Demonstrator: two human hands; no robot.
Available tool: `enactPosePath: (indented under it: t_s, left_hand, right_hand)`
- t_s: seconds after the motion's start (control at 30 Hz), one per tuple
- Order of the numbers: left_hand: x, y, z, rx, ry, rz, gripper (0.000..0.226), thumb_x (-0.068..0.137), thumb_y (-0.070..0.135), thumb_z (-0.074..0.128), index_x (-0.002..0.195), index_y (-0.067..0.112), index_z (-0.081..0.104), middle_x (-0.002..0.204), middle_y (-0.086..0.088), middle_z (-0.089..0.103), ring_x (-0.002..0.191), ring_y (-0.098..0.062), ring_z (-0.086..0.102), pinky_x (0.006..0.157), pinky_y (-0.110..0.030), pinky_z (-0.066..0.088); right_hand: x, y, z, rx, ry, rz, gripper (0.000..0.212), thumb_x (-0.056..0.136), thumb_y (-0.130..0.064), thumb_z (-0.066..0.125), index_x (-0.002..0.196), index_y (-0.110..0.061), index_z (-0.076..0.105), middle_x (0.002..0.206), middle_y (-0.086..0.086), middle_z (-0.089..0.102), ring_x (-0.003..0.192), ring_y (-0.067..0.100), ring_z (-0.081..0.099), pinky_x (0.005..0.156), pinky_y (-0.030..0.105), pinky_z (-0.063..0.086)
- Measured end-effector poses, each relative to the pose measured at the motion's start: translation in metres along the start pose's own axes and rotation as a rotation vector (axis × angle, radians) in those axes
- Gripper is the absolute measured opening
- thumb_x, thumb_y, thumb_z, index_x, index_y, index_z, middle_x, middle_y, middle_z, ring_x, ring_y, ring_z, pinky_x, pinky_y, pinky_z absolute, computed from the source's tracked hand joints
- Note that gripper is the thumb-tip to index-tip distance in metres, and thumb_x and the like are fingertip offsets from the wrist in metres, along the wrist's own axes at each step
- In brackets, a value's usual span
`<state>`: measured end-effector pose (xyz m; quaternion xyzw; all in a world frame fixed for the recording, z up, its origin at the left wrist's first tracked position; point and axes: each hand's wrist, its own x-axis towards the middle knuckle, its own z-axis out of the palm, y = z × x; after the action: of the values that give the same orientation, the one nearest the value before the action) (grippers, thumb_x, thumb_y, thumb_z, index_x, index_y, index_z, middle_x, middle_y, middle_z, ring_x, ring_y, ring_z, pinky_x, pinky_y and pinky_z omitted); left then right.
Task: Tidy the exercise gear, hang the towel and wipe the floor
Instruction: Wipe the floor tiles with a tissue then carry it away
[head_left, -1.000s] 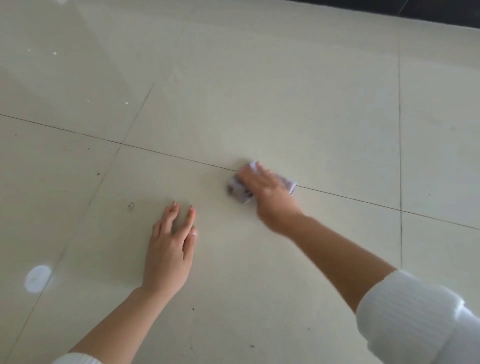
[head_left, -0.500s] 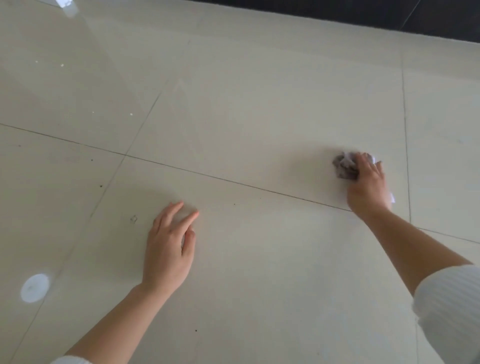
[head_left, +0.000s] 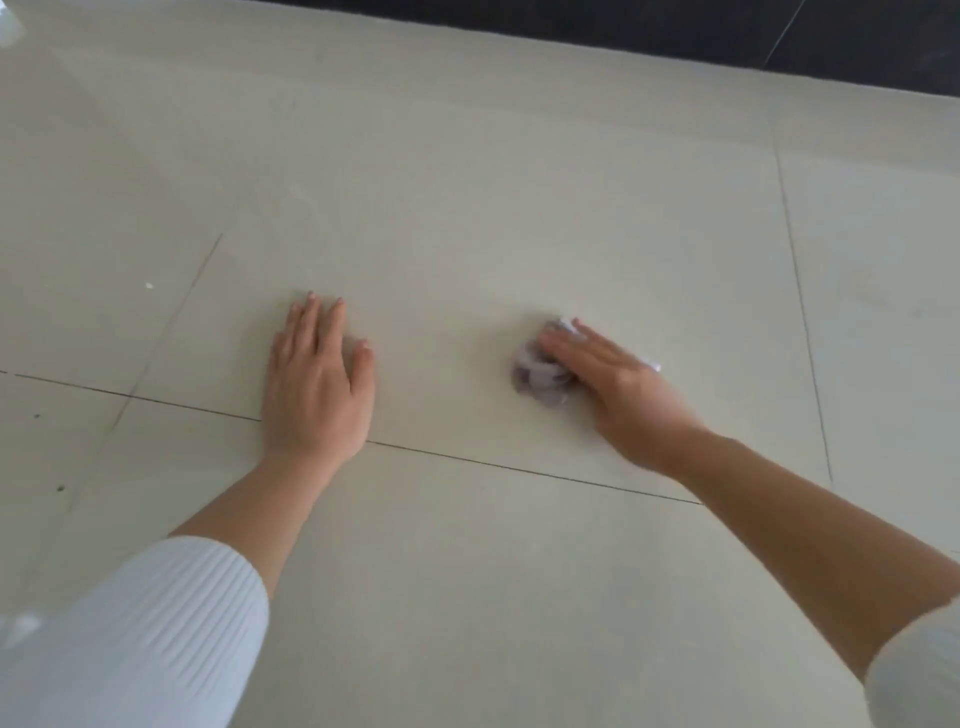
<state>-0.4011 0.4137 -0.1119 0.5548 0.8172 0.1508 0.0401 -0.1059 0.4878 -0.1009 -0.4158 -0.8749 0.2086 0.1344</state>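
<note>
One rag (head_left: 540, 376) beneath right hand (head_left: 618, 384)

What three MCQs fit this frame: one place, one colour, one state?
1. Where does the crumpled cloth lie?
A) on the floor under the right hand
B) hung on a rail
C) in a bucket

2. What colour is the left sleeve?
A) black
B) red
C) white

3. How is the left hand?
A) clenched in a fist
B) flat on the floor, holding nothing
C) pinching the cloth

Answers:
1 A: the right hand's straight fingers press the cloth onto the tile.
2 C: the ribbed cuff is plainly white.
3 B: its palm is down with the fingers straight, apart from the cloth.
</note>
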Motion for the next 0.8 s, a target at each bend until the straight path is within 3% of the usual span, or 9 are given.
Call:
enactPosePath:
  t_s: [0.13, 0.23, 0.33, 0.43, 0.57, 0.63, 0.7, 0.8]
  left_hand:
    - [-0.001, -0.002, 0.002, -0.003, 0.011, -0.018, 0.058, 0.093, 0.037, 0.028, 0.144, 0.011, 0.036, 0.154, -0.013, 0.029, 0.144, -0.027, 0.022, 0.118, -0.038, 0.017]
    - [0.000, 0.000, 0.001, 0.008, 0.013, -0.028, 0.058, 0.092, 0.037, 0.027, 0.144, 0.011, 0.037, 0.153, -0.013, 0.031, 0.144, -0.026, 0.023, 0.118, -0.039, 0.019]
    - [0.000, 0.001, -0.001, 0.010, 0.005, -0.031, 0.059, 0.092, 0.037, 0.027, 0.143, 0.011, 0.039, 0.153, -0.013, 0.032, 0.143, -0.026, 0.025, 0.117, -0.040, 0.020]
    - [0.001, 0.002, -0.004, 0.019, -0.007, -0.040, 0.058, 0.092, 0.036, 0.028, 0.142, 0.010, 0.040, 0.152, -0.014, 0.033, 0.142, -0.028, 0.026, 0.116, -0.041, 0.022]
    - [0.001, 0.004, -0.005, 0.033, -0.026, -0.057, 0.057, 0.091, 0.036, 0.030, 0.142, 0.010, 0.040, 0.152, -0.015, 0.033, 0.142, -0.029, 0.027, 0.115, -0.042, 0.025]
    - [0.003, 0.007, -0.007, 0.031, -0.034, -0.074, 0.058, 0.091, 0.036, 0.030, 0.142, 0.011, 0.040, 0.152, -0.013, 0.032, 0.142, -0.028, 0.027, 0.115, -0.042, 0.025]
    - [0.003, 0.008, -0.008, 0.031, -0.043, -0.086, 0.057, 0.091, 0.036, 0.031, 0.142, 0.012, 0.040, 0.152, -0.013, 0.032, 0.141, -0.028, 0.027, 0.114, -0.042, 0.026]
    - [0.002, 0.009, -0.008, 0.035, -0.051, -0.098, 0.057, 0.090, 0.036, 0.033, 0.142, 0.013, 0.040, 0.152, -0.012, 0.032, 0.141, -0.028, 0.027, 0.114, -0.041, 0.026]
  right_hand:
    - [0.029, 0.078, -0.047, -0.066, 0.229, 0.494, 0.060, 0.079, 0.008, 0.036, 0.130, -0.018, 0.051, 0.136, 0.008, 0.051, 0.132, 0.032, 0.040, 0.106, 0.035, 0.034]
    - [0.065, 0.078, -0.043, -0.105, 0.323, 0.781, 0.060, 0.075, 0.009, 0.035, 0.132, -0.008, 0.045, 0.138, 0.014, 0.044, 0.134, 0.037, 0.031, 0.108, 0.041, 0.031]
    - [0.103, 0.035, -0.011, -0.082, 0.273, 0.669, 0.068, 0.078, 0.007, 0.035, 0.143, -0.012, 0.036, 0.152, 0.007, 0.033, 0.144, 0.031, 0.017, 0.116, 0.038, 0.020]
    - [0.112, -0.013, 0.014, -0.031, 0.128, 0.268, 0.065, 0.077, 0.004, 0.031, 0.136, -0.017, 0.046, 0.146, 0.011, 0.042, 0.142, 0.032, 0.027, 0.112, 0.039, 0.025]
    - [0.084, -0.031, 0.014, -0.020, -0.252, -0.234, 0.069, 0.082, 0.010, 0.030, 0.146, -0.014, 0.037, 0.154, 0.002, 0.031, 0.146, 0.023, 0.016, 0.119, 0.023, 0.005]
    - [0.087, -0.008, -0.003, -0.049, -0.319, -0.368, 0.065, 0.083, 0.006, 0.027, 0.144, -0.012, 0.040, 0.153, 0.002, 0.032, 0.145, 0.020, 0.019, 0.118, 0.020, 0.008]
    - [0.104, 0.027, -0.023, -0.020, -0.237, -0.168, 0.056, 0.090, 0.006, 0.031, 0.141, -0.012, 0.045, 0.149, 0.010, 0.039, 0.141, 0.028, 0.029, 0.116, 0.021, 0.015]
    - [0.137, 0.079, -0.045, -0.039, 0.088, 0.365, 0.057, 0.085, 0.010, 0.038, 0.135, -0.014, 0.048, 0.142, 0.013, 0.046, 0.138, 0.039, 0.030, 0.113, 0.036, 0.029]
